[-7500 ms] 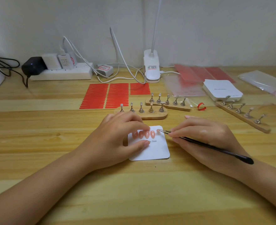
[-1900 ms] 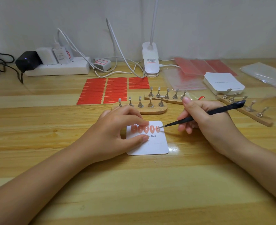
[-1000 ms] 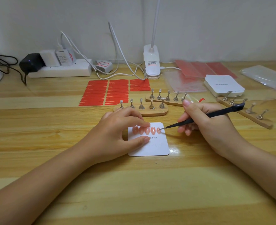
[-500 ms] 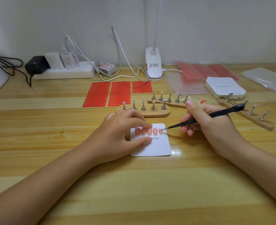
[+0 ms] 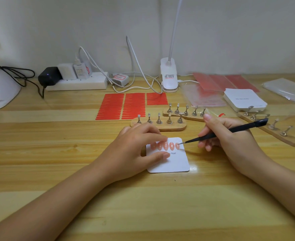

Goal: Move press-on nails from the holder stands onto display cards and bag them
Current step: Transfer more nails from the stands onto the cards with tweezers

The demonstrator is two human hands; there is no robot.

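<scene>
Lying flat on the worktop (image 5: pixel 39 146), w/ holder stands (image 5: pixel 158 125) just behind it, is the white display card (image 5: pixel 174 162). Left hand (image 5: pixel 134 152) pins card's left side, fingers curled over it. Right hand (image 5: pixel 230 138) pinches black tweezers (image 5: pixel 226 133); tip touches rightmost of five pink nails (image 5: pixel 165 146) along card's top.

A pale wall (image 5: pixel 230 32) rises behind a light wooden desk (image 5: pixel 143 206).
</scene>
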